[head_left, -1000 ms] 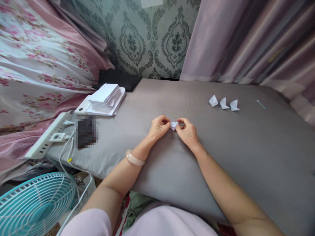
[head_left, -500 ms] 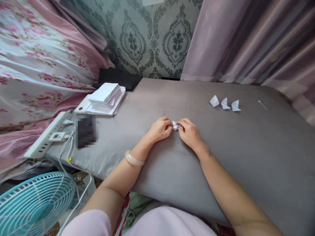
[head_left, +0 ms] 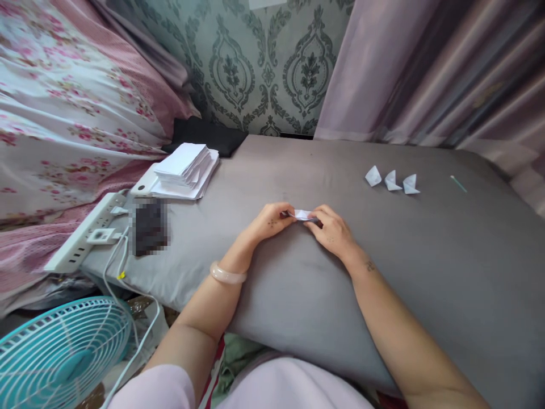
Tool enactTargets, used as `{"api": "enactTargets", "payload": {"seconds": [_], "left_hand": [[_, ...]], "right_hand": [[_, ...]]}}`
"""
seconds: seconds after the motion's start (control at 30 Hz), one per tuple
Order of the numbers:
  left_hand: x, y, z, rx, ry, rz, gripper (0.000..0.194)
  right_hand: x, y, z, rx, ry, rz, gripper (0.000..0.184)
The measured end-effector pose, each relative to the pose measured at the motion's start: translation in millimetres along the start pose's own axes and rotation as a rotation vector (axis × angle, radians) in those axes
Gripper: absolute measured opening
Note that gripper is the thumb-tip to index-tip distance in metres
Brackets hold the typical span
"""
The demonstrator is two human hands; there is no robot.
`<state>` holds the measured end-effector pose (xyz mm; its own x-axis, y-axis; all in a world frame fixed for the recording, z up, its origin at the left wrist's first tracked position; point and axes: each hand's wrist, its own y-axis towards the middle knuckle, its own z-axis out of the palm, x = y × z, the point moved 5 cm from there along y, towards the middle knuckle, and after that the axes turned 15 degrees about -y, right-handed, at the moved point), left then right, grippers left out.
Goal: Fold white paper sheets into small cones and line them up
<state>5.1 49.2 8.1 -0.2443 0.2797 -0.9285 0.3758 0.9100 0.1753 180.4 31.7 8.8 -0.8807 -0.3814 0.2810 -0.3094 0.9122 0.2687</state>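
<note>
A small folded white paper boat (head_left: pixel 302 215) is stretched between my two hands, just above the grey sheet. My left hand (head_left: pixel 275 220) pinches its left end between thumb and fingers. On the other side my right hand (head_left: pixel 332 228) grips the right end the same way. The paper's outer tips are covered by my fingers. Farther back to the right stand three folded white paper boats in a row: a left one (head_left: pixel 373 176), a middle one (head_left: pixel 392 180) and a right one (head_left: pixel 411 184).
A stack of white paper (head_left: pixel 181 170) lies at the back left, near a black cloth (head_left: pixel 208 135). Closer in are a pixelated dark object (head_left: pixel 150 227), a power strip (head_left: pixel 85 233) with cables and a turquoise fan (head_left: pixel 68 358). A thin stick (head_left: pixel 458 183) lies far right.
My hands have drawn slightly apart, and the paper between them is pulled wider and flatter. More of it shows now. The view has shifted a little.
</note>
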Motion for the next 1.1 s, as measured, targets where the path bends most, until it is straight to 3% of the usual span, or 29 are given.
{"api": "enactTargets", "payload": {"seconds": [0.17,0.43,0.63,1.1], "left_hand": [[3.4,-0.3,0.4,-0.007,-0.515,-0.166,0.025],[4.5,1.8,7.7,-0.080,-0.812,-0.268,0.031],[2.3,2.5,7.0,-0.120,-0.873,-0.244,0.033],[-1.3,1.8,5.5,-0.134,-0.826,-0.176,0.029]], "right_hand": [[-5.9,4.1,-3.2,-0.046,0.192,0.023,0.019],[-14.2,2.3,4.3,-0.016,0.508,0.232,0.024],[-10.9,2.6,4.3,0.006,0.637,0.295,0.024],[-3.9,3.4,-5.2,-0.017,0.755,0.283,0.024]]}}
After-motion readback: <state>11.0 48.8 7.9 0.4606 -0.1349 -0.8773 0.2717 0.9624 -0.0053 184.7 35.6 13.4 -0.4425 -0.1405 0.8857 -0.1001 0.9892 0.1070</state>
